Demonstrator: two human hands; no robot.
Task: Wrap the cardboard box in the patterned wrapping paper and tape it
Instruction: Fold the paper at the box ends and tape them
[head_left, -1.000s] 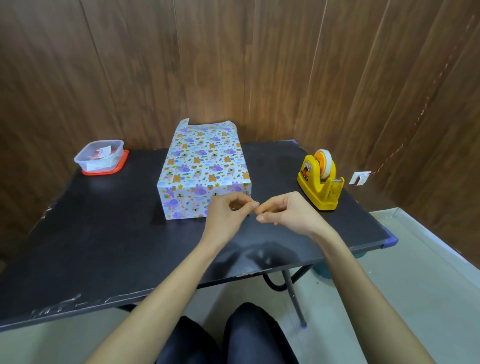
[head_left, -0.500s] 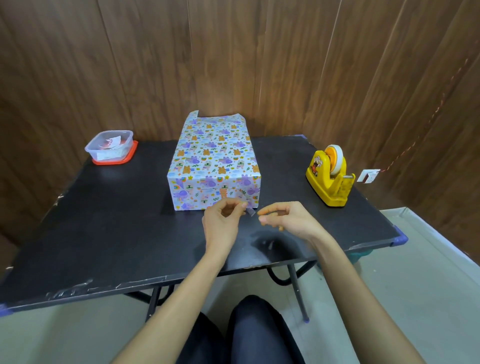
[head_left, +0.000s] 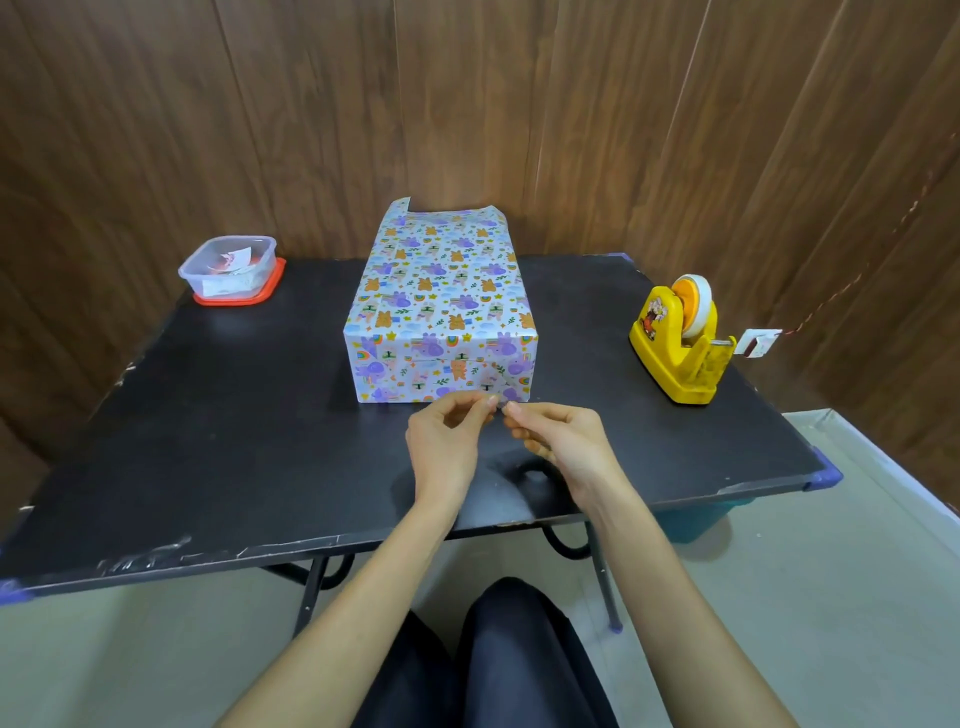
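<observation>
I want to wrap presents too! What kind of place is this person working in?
Probably a small home or hobby corner indoors: a black table against wood-panelled walls, holding a wrapped box, a yellow tape dispenser and a plastic tub.

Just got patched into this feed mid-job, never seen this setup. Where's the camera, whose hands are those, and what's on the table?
No machine here: a person works bare-handed, and the single camera sits on their head, looking forward and down. On the black table are the box, covered in patterned paper with paper sticking up at its far end, a yellow tape dispenser on the right, and a clear plastic container at the far left. In front of the box the left hand and right hand meet at the fingertips, pinching what looks like a small clear piece of tape.
</observation>
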